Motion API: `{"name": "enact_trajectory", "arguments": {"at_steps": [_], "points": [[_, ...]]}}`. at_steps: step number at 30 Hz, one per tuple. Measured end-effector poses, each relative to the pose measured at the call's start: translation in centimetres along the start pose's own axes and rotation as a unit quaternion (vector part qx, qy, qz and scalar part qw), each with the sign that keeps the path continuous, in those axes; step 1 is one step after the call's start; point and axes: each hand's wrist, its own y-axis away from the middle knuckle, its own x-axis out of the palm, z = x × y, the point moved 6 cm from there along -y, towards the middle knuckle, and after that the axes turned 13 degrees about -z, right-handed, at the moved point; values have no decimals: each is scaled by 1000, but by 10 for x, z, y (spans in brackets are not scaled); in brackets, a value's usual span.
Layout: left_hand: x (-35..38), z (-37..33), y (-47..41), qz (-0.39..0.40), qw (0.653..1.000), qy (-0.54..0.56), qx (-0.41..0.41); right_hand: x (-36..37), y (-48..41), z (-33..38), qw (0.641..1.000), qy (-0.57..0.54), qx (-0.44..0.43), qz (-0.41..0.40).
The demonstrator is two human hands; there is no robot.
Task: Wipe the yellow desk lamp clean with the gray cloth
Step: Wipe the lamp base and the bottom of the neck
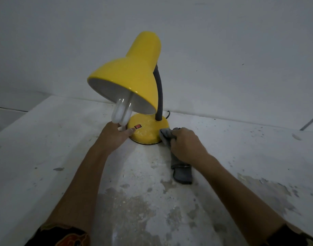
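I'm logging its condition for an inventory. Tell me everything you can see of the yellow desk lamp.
The yellow desk lamp stands upright on a worn white surface. Its glossy yellow shade tilts down-left, white inside, a white tube bulb poking out. A dark bendy neck joins a round yellow base bearing a red switch. The left hand touches the base's left edge; the right hand presses a gray cloth to its right edge.

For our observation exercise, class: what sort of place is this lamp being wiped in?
Likely a bare, unfinished room or workshop corner: the lamp stands on a rough, stained concrete surface by a plain white wall. The right hand holds a cloth at its base.
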Motion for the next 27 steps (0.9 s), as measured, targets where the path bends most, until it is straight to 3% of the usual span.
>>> {"name": "enact_trajectory", "arguments": {"at_steps": [6, 16, 22, 27], "points": [[0, 0, 3, 13, 999, -28, -10, -18, -30, -28, 985, -124, 112, -53], [-9, -8, 16, 63, 997, 10, 41, 3, -44, -19, 991, -100, 88, -21], [-10, -11, 18, 41, 998, 14, 48, 3, -5, -5, 986, -62, 107, -112], [-8, -8, 18, 45, 998, 20, 36, 3, 16, 11, 992, -30, 40, -117]]}}
